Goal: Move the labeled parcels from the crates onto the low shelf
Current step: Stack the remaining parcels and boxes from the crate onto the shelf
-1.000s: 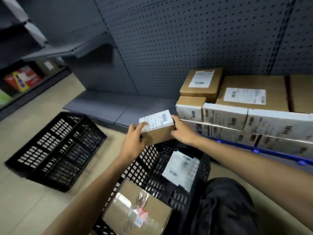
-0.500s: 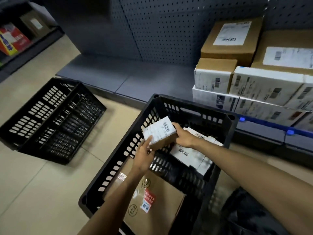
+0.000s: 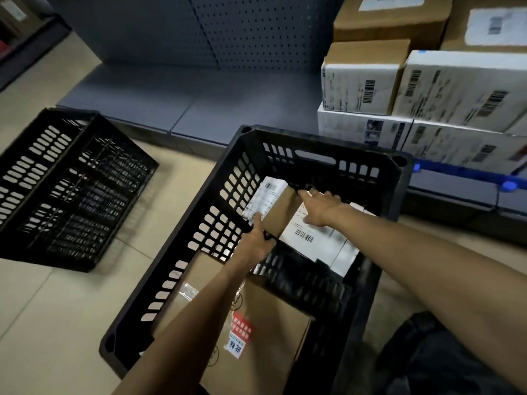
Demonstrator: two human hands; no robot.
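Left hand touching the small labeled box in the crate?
Touching. Head view: the left hand grips the small box, thumb on its labeled face, fingers curled at the near corner; no gap.

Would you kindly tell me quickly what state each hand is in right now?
Left hand: grips the small labeled box inside the crate.
Right hand: open, fingers straight, above the flat white parcel.

1. The left hand (image 3: pixel 258 244) hides the near corner of the small parcel (image 3: pixel 281 212); its fingers underneath are out of sight.
2. The right hand (image 3: pixel 320 208) covers part of the white parcel (image 3: pixel 315 245); label print there blurs.
3. Far beyond the right hand, stacked parcels (image 3: pixel 456 86) are cut by the top and right edges.
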